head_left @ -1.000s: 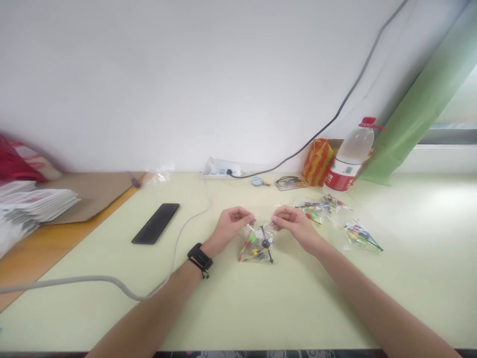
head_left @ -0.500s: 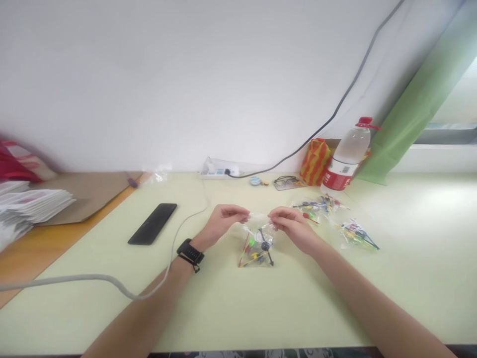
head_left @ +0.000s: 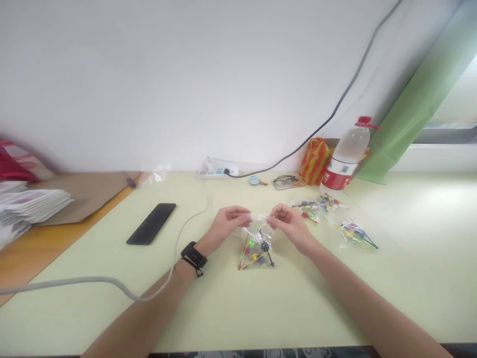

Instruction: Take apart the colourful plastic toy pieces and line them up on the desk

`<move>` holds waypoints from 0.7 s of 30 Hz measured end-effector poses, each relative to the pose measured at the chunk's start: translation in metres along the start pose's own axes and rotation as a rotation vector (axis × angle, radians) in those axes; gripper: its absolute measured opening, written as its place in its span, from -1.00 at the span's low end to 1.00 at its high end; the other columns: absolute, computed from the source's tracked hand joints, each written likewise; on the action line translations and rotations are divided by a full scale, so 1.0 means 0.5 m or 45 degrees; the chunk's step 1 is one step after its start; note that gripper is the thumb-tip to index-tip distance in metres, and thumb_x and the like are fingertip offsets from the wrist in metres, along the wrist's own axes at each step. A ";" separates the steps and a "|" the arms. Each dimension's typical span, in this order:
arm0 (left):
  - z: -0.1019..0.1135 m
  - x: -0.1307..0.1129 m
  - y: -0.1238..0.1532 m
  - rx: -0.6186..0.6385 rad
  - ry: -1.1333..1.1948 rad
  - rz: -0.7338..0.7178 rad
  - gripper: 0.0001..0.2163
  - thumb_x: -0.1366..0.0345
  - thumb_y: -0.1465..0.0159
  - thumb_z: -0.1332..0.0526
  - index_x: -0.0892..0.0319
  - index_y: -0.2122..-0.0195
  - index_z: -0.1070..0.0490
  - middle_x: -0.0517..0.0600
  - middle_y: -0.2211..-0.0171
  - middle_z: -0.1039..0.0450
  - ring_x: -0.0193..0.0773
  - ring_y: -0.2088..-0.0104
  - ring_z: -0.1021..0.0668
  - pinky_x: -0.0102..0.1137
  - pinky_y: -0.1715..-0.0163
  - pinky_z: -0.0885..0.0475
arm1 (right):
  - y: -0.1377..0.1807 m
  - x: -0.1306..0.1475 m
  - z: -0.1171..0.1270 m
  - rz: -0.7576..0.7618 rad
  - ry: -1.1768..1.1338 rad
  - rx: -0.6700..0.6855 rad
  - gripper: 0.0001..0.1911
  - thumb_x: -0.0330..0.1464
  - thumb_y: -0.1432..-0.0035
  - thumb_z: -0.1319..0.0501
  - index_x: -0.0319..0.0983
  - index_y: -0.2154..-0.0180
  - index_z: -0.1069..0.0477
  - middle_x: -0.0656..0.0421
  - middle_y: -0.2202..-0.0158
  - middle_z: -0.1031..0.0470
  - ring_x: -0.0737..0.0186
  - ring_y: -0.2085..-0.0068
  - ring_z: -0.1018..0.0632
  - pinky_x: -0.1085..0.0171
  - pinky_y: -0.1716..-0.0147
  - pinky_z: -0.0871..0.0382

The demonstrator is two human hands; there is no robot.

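Note:
A small clear plastic bag (head_left: pixel 257 248) of coloured sticks and a black wheel-like part rests on the pale green table (head_left: pixel 261 308). My left hand (head_left: pixel 227 223) pinches the bag's top edge at the left, fingers closed. My right hand (head_left: pixel 286 223) pinches the same top edge at the right, fingers closed. The two hands are close together above the bag. A black watch (head_left: pixel 194 257) is on my left wrist.
Two more clear bags of coloured parts (head_left: pixel 316 205) (head_left: pixel 356 233) lie to the right. A black phone (head_left: pixel 151 230) and a grey cable (head_left: pixel 112 283) lie left. A water bottle (head_left: pixel 346 161), striped pouch (head_left: pixel 315 161), power strip (head_left: pixel 218 171) and glasses (head_left: pixel 286 181) stand at the back. Papers (head_left: pixel 26 209) are stacked far left.
Both hands have drawn slightly closer together along the bag's top edge. The bag stays in place on the table.

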State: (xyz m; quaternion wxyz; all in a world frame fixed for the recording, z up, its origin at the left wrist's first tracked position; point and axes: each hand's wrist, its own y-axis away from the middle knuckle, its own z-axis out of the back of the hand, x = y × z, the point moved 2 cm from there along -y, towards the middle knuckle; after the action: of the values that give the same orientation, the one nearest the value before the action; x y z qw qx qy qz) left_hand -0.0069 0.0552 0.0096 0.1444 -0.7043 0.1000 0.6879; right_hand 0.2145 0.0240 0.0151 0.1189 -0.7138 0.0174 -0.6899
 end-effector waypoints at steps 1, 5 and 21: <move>0.000 0.000 0.001 -0.004 -0.004 0.006 -0.68 0.15 -0.17 -0.49 0.22 0.13 -0.60 0.08 0.27 -0.65 -0.21 0.27 -0.66 -0.34 0.16 -0.54 | 0.001 0.000 -0.002 0.000 -0.010 -0.001 -0.67 -0.14 -0.06 -0.47 -0.16 0.29 -0.44 0.26 0.46 -0.45 0.26 0.39 -0.45 0.24 0.33 -0.34; 0.002 0.001 0.003 -0.038 -0.018 -0.019 -0.66 0.18 -0.10 -0.53 0.22 0.14 -0.62 0.08 0.26 -0.65 -0.21 0.26 -0.65 -0.34 0.16 -0.55 | 0.000 -0.008 -0.008 -0.024 0.007 -0.008 -0.60 -0.10 -0.10 -0.44 -0.14 0.12 -0.46 0.26 0.44 -0.46 0.24 0.38 -0.48 0.22 0.31 -0.39; 0.009 -0.007 -0.004 -0.048 -0.081 -0.088 -0.74 0.17 -0.11 -0.52 0.21 0.24 -0.67 0.05 0.34 -0.65 -0.27 0.37 -0.61 -0.39 0.29 -0.51 | -0.002 -0.010 -0.005 -0.056 -0.075 -0.089 -0.71 -0.12 -0.05 -0.45 -0.18 0.29 -0.59 0.21 0.51 -0.48 0.25 0.44 -0.43 0.21 0.38 -0.33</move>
State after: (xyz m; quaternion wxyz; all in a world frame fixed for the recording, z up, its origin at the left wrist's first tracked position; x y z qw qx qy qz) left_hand -0.0105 0.0582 0.0133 0.1579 -0.6875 0.0583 0.7064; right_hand 0.2116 0.0255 0.0106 0.0794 -0.7376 0.0223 -0.6701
